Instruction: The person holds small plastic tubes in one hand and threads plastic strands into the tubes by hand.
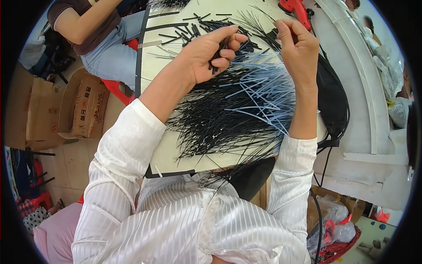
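My left hand is closed around several short black tubes, whose ends stick out below the curled fingers. To the right, my right hand is raised in a pinch, with a thin black wire running up to its fingertips. Beneath both hands lies a wide heap of thin black wires, with pale blue-white strands on its right side. Loose short black tubes are scattered behind my left hand, and a fan of dark wires spreads between the hands.
The cream table top has a black edge. A red tool with a black cord lies at the far right corner. A black bag hangs along the right side. Another person sits at the far left, near cardboard boxes.
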Demonstrator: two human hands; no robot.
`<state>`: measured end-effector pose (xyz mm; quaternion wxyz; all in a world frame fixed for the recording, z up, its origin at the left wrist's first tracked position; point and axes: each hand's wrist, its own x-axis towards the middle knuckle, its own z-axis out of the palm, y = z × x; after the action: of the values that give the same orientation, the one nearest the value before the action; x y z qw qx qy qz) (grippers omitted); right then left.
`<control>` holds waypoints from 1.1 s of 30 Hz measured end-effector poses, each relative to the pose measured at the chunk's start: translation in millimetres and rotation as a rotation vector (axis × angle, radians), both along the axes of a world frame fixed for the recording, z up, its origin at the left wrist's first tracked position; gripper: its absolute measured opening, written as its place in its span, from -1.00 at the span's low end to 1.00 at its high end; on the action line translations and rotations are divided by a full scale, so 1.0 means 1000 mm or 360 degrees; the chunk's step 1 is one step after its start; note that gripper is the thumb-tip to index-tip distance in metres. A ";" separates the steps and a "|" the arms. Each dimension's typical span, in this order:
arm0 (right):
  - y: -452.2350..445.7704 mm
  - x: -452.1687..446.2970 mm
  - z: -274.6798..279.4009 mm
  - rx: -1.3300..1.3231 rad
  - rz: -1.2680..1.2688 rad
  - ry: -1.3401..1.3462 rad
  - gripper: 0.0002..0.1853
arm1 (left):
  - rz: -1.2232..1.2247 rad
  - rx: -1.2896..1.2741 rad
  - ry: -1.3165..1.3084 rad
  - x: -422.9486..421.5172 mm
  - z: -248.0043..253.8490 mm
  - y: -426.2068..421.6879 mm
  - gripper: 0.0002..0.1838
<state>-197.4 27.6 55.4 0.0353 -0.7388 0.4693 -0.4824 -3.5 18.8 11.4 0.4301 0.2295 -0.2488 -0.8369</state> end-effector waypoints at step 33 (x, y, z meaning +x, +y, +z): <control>0.008 0.010 -0.012 0.0544 0.0439 0.0159 -0.81 | 0.0150 -0.0078 -0.0287 -0.001 -0.006 0.002 -0.81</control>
<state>-187.0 35.9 43.3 0.2023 -0.8022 0.4398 -0.3494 -4.7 20.5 5.9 0.4502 0.3046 -0.2958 -0.7855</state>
